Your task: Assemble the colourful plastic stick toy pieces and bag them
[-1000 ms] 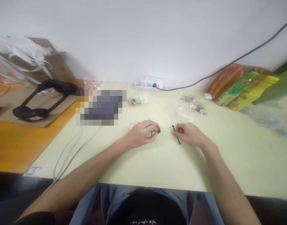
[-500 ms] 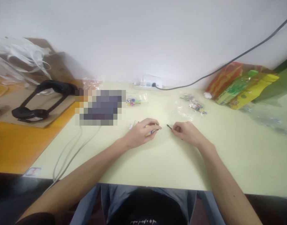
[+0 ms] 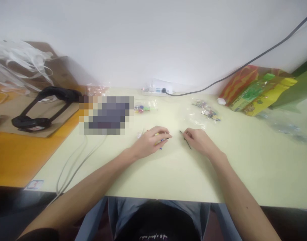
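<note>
Pinching, left hand: I see the left hand (image 3: 150, 143) closed narrowly on a small yellow, blue and black piece (image 3: 164, 139), mostly hidden by the fingers.
Right hand: from my remote view, the right hand (image 3: 197, 140) grips a thin, straight black rod (image 3: 188, 144) between thumb and fingers; I cannot tell whether it touches the tabletop.
Tabletop: piece and rod sit apart over the pale yellow-green tabletop (image 3: 173, 177).
Bag: beyond the right hand lies a transparent plastic bag of small multicoloured parts (image 3: 210, 114).
Wall: a white power strip (image 3: 157, 89) sits beside it.
</note>
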Demonstrator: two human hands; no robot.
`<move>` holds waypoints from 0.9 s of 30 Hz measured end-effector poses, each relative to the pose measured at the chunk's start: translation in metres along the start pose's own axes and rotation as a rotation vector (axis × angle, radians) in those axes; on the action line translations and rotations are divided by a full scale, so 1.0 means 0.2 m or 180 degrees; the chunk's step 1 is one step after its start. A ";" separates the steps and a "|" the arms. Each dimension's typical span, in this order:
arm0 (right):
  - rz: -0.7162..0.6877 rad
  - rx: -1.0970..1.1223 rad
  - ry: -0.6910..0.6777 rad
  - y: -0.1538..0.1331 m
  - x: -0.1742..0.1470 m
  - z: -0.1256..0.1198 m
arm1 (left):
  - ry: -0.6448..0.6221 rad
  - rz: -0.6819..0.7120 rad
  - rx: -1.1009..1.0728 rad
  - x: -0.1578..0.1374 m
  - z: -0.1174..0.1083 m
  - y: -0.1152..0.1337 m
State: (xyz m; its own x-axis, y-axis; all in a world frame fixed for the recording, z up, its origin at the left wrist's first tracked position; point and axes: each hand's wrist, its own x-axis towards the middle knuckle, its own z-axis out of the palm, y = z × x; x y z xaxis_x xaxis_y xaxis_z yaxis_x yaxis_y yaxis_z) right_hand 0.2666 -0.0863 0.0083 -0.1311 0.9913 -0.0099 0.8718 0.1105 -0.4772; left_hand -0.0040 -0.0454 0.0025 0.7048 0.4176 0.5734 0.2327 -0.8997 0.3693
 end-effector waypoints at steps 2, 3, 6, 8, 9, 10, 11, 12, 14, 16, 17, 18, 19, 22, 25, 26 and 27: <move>0.0001 0.0051 -0.0048 -0.02 -0.01 0.00 | 0.0003 -0.0005 0.0016 0.00 0.00 0.00; 0.0008 0.0041 -0.0058 -0.02 -0.01 -0.01 | 0.0009 -0.0004 0.0015 0.00 0.00 0.00; 0.0015 0.0020 -0.0116 -0.03 -0.01 0.00 | 0.0033 0.0024 -0.0001 0.00 -0.01 0.00; -0.0026 0.0107 -0.0218 -0.02 -0.01 0.00 | 0.0033 0.0034 -0.0006 0.00 -0.01 0.00; -0.0046 0.0150 -0.0257 -0.02 -0.01 0.00 | 0.0033 0.0034 -0.0006 0.00 0.00 0.00; -0.0064 0.0168 -0.0270 -0.01 -0.01 0.00 | 0.0030 0.0033 -0.0006 0.00 0.00 0.00; -0.0084 0.0158 -0.0263 -0.01 -0.01 0.00 | 0.0028 0.0031 -0.0008 0.00 0.00 0.00; -0.0108 0.0133 -0.0247 -0.01 -0.01 0.00 | 0.0027 0.0032 -0.0016 0.00 0.00 0.00; -0.0182 0.0091 -0.0219 -0.02 -0.01 0.00 | 0.0046 0.0039 -0.0049 0.01 0.00 0.00; -0.0242 0.0116 -0.0142 -0.03 -0.01 0.01 | 0.0076 0.0034 -0.0100 0.01 0.00 0.00; -0.0256 0.0188 -0.0080 -0.03 0.00 0.02 | 0.0103 0.0028 -0.0122 0.01 -0.01 0.00; -0.0255 0.0313 0.0002 -0.04 0.00 0.03 | 0.0131 0.0016 -0.0141 0.01 -0.01 0.01; -0.0238 0.0498 0.0098 -0.05 0.00 0.04 | 0.0170 -0.0003 -0.0159 0.02 -0.01 0.01; -0.0101 0.1403 0.0406 -0.08 0.02 0.08 | 0.0331 -0.0164 -0.0254 0.03 -0.01 0.02; 0.0055 0.2354 0.0465 -0.13 0.03 0.10 | 0.0452 -0.0378 -0.0383 0.03 -0.01 0.02; 0.0085 0.2602 0.0427 -0.15 0.03 0.10 | 0.0473 -0.0420 -0.0412 0.03 -0.01 0.02; 0.0098 0.2811 0.0374 -0.16 0.03 0.10 | 0.0495 -0.0445 -0.0428 0.02 -0.01 0.02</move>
State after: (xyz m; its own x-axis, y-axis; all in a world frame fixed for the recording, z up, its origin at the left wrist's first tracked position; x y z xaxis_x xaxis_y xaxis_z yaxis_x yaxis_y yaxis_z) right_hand 0.2281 -0.0860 0.0069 -0.0221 0.9992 0.0333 0.1861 0.0368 -0.9818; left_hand -0.0009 -0.0461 0.0078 0.5579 0.5607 0.6119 0.2220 -0.8112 0.5410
